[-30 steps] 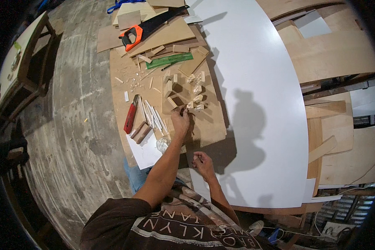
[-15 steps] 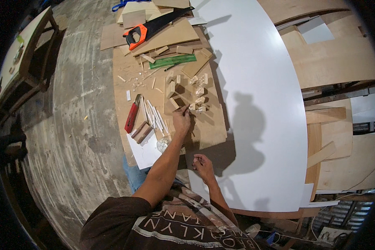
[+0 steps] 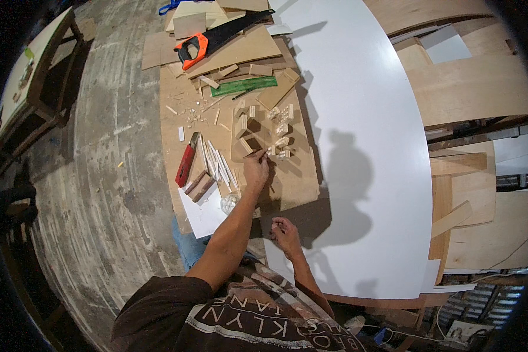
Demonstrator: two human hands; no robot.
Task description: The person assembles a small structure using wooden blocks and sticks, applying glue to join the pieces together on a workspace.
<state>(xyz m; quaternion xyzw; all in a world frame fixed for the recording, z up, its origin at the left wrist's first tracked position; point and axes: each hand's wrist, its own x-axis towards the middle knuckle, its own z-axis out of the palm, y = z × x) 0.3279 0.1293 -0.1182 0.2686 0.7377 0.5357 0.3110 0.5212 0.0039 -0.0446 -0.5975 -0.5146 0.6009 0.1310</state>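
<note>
- Left hand (image 3: pixel 256 172) is pinching a small wooden piece (image 3: pixel 268 151) among the blocks; placing it calls for a light touch
- Right hand (image 3: pixel 285 230) is curling loosely by the white board (image 3: pixel 358 117); contents unclear

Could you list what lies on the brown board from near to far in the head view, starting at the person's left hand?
Left hand → small wooden blocks → green ruler → handsaw with orange handle.

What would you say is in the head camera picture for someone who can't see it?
A person's left hand reaches onto a plywood board among small wooden blocks, while the right hand rests nearer the body. A handsaw and green ruler lie farther away.
</note>
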